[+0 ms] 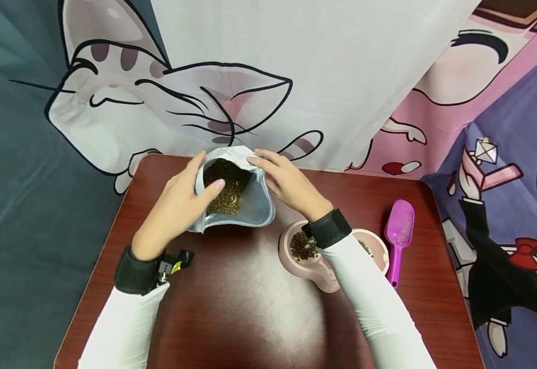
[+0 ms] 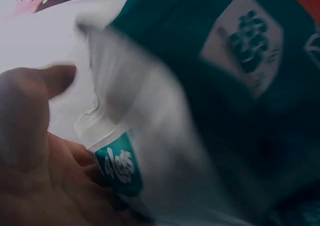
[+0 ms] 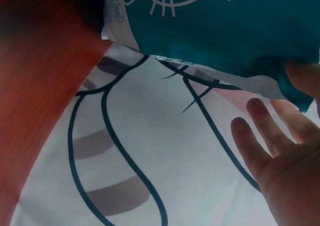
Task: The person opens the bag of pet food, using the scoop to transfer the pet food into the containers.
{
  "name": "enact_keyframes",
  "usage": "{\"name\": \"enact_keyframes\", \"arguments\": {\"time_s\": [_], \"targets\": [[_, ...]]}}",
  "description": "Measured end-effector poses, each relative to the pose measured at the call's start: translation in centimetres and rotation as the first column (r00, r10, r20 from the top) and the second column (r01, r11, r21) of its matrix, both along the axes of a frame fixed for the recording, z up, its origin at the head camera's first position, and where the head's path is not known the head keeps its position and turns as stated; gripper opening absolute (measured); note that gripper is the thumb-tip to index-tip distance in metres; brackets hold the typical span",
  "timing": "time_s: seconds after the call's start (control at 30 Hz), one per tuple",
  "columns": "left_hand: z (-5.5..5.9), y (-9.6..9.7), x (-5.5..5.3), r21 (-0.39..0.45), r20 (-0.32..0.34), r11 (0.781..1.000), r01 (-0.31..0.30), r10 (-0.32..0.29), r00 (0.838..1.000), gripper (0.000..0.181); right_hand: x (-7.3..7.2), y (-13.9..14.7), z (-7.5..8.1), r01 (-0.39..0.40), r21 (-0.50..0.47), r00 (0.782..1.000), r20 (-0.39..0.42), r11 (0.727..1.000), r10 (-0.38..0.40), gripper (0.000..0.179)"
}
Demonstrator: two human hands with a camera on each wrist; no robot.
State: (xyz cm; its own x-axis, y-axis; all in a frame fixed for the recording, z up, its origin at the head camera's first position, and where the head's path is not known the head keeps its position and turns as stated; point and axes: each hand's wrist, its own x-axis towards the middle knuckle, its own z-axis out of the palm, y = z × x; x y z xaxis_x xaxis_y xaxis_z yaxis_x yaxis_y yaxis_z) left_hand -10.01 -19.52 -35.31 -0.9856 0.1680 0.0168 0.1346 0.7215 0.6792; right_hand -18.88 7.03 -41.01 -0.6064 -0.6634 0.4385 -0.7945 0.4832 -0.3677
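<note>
A pet food bag (image 1: 261,202) stands with its mouth wide towards me, brown kibble (image 1: 224,197) inside. It is teal and white outside, with a cat drawing. My left hand (image 1: 176,200) is at its left side, the straight thumb over the mouth and the other fingers against the bag's side (image 2: 150,151). In the left wrist view that thumb shows apart from the bag. My right hand (image 1: 291,184) pinches the bag's far right rim between thumb and forefinger; its other fingers (image 3: 252,143) extend loosely behind the bag.
A pink double bowl (image 1: 328,282) sits under my right forearm, kibble in its left side and a few pieces in the right. A purple scoop (image 1: 399,225) lies to its right on the red-brown table (image 1: 204,318). A printed cartoon curtain (image 1: 342,77) hangs close behind.
</note>
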Motion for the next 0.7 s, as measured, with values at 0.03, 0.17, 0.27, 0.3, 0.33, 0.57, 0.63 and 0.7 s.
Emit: {"name": "enact_keyframes", "arguments": {"time_s": [0.03,0.17,0.27,0.3,0.33,0.57,0.63,0.7], "targets": [[-0.3,0.0,0.5,0.004,-0.017,1.0,-0.003,0.003,1.0,0.088,0.0,-0.1,0.0,0.001,-0.004,1.0,0.001,1.0,-0.001,0.047],[-2.0,0.2,2.6,0.027,-0.126,1.0,-0.006,0.009,0.992,0.119,0.0,-0.2,0.1,0.011,0.002,1.0,0.019,1.0,-0.011,0.047],[-3.2,0.4,3.7,0.035,-0.23,0.999,-0.009,0.016,0.973,0.133,-0.1,-0.2,0.1,0.016,0.011,0.999,0.035,1.0,-0.017,0.047],[-3.6,0.4,3.9,0.037,-0.257,0.999,-0.011,0.02,0.966,0.133,-0.2,-0.2,0.2,0.017,0.01,0.999,0.04,1.0,-0.018,0.048],[-4.0,0.5,4.0,0.041,-0.279,0.999,-0.014,0.025,0.96,0.131,-0.2,-0.2,0.2,0.018,0.007,0.999,0.043,1.0,-0.019,0.048],[-5.3,0.8,4.5,0.016,-0.34,1.0,0.018,-0.011,0.94,0.11,-0.5,-0.1,0.2,-0.002,-0.027,0.999,0.044,1.0,0.003,0.047],[-5.4,0.8,4.6,0.0,-0.35,0.999,0.04,-0.037,0.936,0.108,-0.6,-0.1,0.3,-0.012,-0.041,0.999,0.035,0.999,0.014,0.045],[-5.3,0.8,4.6,-0.011,-0.358,0.999,0.053,-0.053,0.932,0.107,-0.8,0.0,0.4,-0.021,-0.05,1.0,0.018,0.998,0.022,0.043]]}}
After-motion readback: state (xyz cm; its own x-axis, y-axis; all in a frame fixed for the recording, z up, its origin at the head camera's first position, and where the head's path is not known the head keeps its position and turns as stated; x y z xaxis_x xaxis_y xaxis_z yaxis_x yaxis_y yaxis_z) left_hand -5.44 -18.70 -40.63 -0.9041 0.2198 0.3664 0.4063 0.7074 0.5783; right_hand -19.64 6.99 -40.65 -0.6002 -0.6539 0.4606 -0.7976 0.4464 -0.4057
